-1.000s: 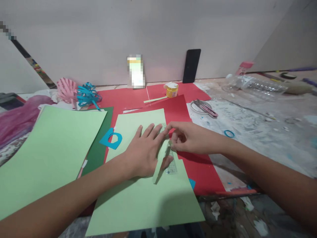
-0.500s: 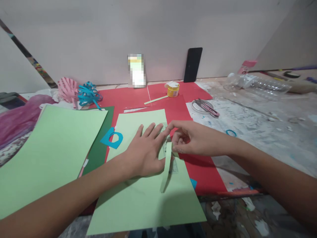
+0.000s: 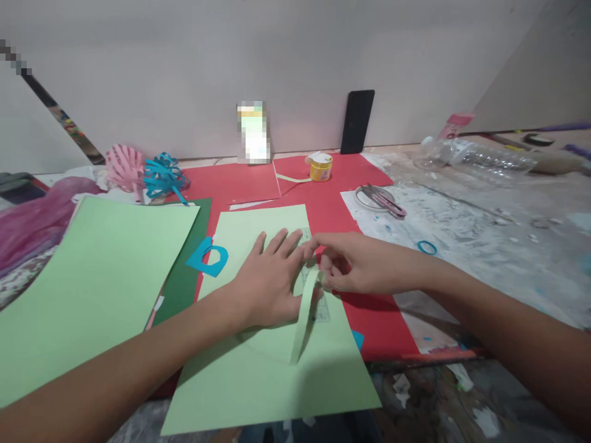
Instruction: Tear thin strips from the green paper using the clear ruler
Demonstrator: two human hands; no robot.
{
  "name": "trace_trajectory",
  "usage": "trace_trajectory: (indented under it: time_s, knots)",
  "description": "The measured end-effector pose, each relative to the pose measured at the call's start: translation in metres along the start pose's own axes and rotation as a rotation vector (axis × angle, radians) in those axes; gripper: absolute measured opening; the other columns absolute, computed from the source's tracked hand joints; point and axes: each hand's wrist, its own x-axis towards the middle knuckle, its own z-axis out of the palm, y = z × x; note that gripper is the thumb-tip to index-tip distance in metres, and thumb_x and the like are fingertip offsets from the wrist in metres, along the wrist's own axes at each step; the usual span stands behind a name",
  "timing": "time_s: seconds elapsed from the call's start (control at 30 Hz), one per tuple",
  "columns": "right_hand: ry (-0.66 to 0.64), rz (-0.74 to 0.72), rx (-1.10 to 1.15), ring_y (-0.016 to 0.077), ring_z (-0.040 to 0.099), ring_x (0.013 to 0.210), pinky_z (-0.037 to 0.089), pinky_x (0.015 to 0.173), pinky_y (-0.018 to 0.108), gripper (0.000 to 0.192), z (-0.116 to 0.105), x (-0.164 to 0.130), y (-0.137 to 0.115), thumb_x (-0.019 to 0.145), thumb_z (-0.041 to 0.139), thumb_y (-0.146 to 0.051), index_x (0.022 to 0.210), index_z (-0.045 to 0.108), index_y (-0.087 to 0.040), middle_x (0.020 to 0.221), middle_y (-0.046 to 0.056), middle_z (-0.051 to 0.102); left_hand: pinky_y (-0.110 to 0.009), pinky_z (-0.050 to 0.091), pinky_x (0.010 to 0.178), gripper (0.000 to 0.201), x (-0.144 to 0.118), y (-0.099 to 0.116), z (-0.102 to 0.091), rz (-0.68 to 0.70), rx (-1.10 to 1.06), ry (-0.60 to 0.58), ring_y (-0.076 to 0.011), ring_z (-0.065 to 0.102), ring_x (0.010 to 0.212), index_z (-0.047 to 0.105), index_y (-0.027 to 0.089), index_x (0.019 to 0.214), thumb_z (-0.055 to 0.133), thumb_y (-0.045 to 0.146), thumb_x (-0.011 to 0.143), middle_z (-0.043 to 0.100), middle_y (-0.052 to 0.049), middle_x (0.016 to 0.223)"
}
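My left hand [image 3: 272,286] lies flat with fingers spread on a light green paper sheet [image 3: 277,394]. Under it, partly covered, is a narrow see-through piece with fine dark markings [image 3: 322,311], which looks like a ruler. Just right of it, my right hand [image 3: 351,261] has its fingers curled in a pinch on the upper end of a pale green paper strip [image 3: 305,317]. The strip curves down toward me, its lower end over the sheet. A blue paper cutout with a hole [image 3: 219,267] sits by the sheet's left edge.
More green paper [image 3: 106,264] lies at left, near pink [image 3: 124,163] and blue [image 3: 166,175] paper-strip shapes. A yellow jar [image 3: 321,167], pink-handled scissors [image 3: 390,204], a phone [image 3: 255,132], a black slab [image 3: 357,122] and a clear plastic bottle [image 3: 489,157] stand or lie farther back.
The strip's lower end has swung slightly left and toward me, and the strip bends more. My right hand has dropped slightly; my left hand stays in place.
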Motion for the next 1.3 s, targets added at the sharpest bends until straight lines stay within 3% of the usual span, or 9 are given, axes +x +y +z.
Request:
trace_trajectory:
  time_s: [0.53,0.8,0.9,1.03,1.1,1.2,1.3]
  knots:
    - [-0.031,-0.009,0.098,0.0143,0.059,0.064,0.044,0.058,0.025,0.031,-0.002,-0.002,-0.003,0.075,0.057,-0.013,0.104,0.051,-0.023,0.076,-0.002,0.064,-0.062,0.012,0.114,0.072,0.001,0.000,0.002,-0.015,0.001,0.010,-0.0376,0.011,0.146,0.030,0.021,0.147,0.037,0.063,0.089,0.018,-0.011,0.160]
    - [-0.009,-0.019,0.047,0.0111,0.049,0.058,0.039,0.055,0.022,0.026,0.000,0.003,0.004,0.074,0.055,-0.013,0.099,0.055,-0.022,0.067,-0.005,0.052,-0.062,0.014,0.112,0.068,-0.004,-0.005,-0.009,-0.005,0.060,0.066,-0.0400,0.028,0.138,0.042,0.023,0.140,0.044,0.064,0.086,0.036,-0.011,0.152]
    - [-0.013,-0.013,0.045,0.0106,0.048,0.057,0.037,0.054,0.022,0.027,-0.001,0.004,0.004,0.074,0.055,-0.012,0.100,0.056,-0.021,0.066,-0.006,0.051,-0.060,0.018,0.111,0.075,-0.007,-0.018,-0.014,0.061,0.049,0.025,-0.0408,0.029,0.137,0.037,0.027,0.145,0.048,0.068,0.083,0.035,-0.012,0.151]
    - [-0.036,0.000,0.114,0.0114,0.051,0.059,0.041,0.056,0.022,0.023,-0.001,0.007,0.005,0.075,0.057,-0.014,0.097,0.055,-0.020,0.066,-0.005,0.055,-0.057,0.016,0.113,0.089,0.002,-0.042,-0.013,0.192,-0.023,-0.088,-0.0410,0.009,0.145,0.023,0.030,0.151,0.051,0.074,0.079,0.012,-0.010,0.161]
    - [-0.025,0.007,0.130,0.0122,0.054,0.060,0.041,0.057,0.023,0.021,0.000,0.011,0.007,0.075,0.058,-0.016,0.095,0.055,-0.019,0.067,-0.005,0.056,-0.057,0.012,0.114,0.090,0.012,-0.052,-0.013,0.244,-0.047,-0.105,-0.0397,0.005,0.146,0.024,0.031,0.152,0.052,0.075,0.078,0.009,-0.008,0.162]
    - [0.001,0.007,0.128,0.0128,0.055,0.060,0.041,0.056,0.023,0.017,0.001,0.019,0.011,0.076,0.058,-0.018,0.093,0.055,-0.019,0.067,-0.003,0.057,-0.057,0.010,0.115,0.091,0.027,-0.058,-0.015,0.319,-0.075,-0.084,-0.0384,0.008,0.146,0.029,0.030,0.149,0.055,0.076,0.076,0.013,-0.008,0.161]
    - [0.012,-0.016,0.090,0.0123,0.053,0.058,0.038,0.053,0.022,0.015,-0.001,0.025,0.014,0.076,0.060,-0.020,0.091,0.057,-0.019,0.065,-0.004,0.055,-0.055,0.013,0.115,0.095,0.035,-0.057,-0.019,0.403,-0.115,-0.023,-0.0371,0.020,0.143,0.031,0.024,0.148,0.060,0.075,0.073,0.027,-0.012,0.156]
